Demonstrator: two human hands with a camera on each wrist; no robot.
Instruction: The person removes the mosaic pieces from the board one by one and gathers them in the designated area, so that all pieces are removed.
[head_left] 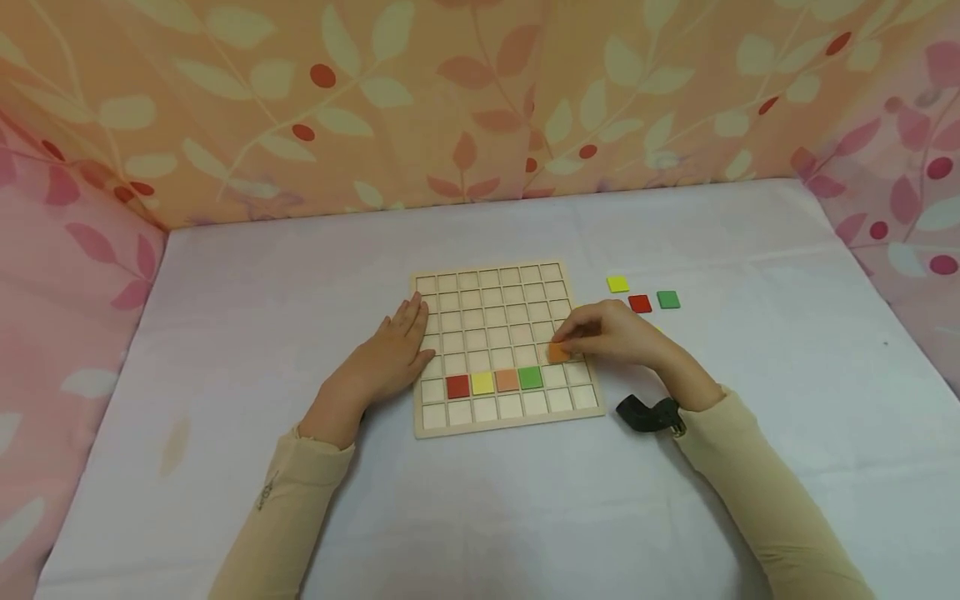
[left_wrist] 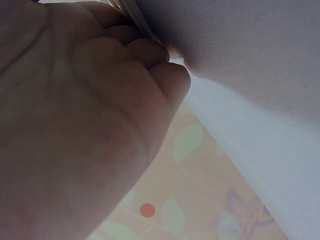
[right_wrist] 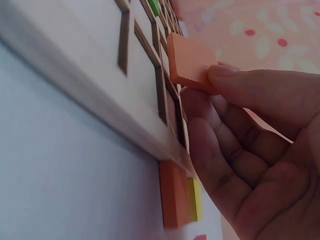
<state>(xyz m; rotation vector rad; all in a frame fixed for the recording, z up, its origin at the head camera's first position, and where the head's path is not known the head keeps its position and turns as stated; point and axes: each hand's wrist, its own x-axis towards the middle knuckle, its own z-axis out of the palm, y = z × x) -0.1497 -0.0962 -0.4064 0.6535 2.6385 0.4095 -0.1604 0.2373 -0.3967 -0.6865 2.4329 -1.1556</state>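
Orange tile (head_left: 558, 352): thin, flat square, plain matte face, straight edges, tilted in the right wrist view. Pinched by the right hand (head_left: 611, 333), thumb on one face, index finger behind, barely a tile's thickness between them; other fingers curled loosely below. Tile sits over the grid board (head_left: 517, 423), toward its 3 o'clock side; can't tell if it touches. Right forearm comes in from 5 o'clock, hand pointing to 9. Left hand (head_left: 390, 354) at the board's 9 o'clock edge, palm down, fingers extended toward 1 o'clock, thumb spread to 2, resting on the rim, nothing gripped. Board is pale wood, 7 by 7 cells. Four tiles in one row toward 6 o'clock, one each: red tile (head_left: 457, 386), yellow tile (head_left: 482, 382), lighter orange tile (head_left: 507, 380), green tile (head_left: 530, 377). Off the board at 2 o'clock, three plainly seen: loose yellow tile (head_left: 617, 284), loose red tile (head_left: 640, 303), loose green tile (head_left: 668, 299). Right wrist view adds one spare orange tile (right_wrist: 175, 200) just beside the board edge, yellow one behind it; full loose count can't be told. One black curved piece (head_left: 645, 414) by the right cuff, 4 o'clock. White cloth (head_left: 465, 517) underneath.
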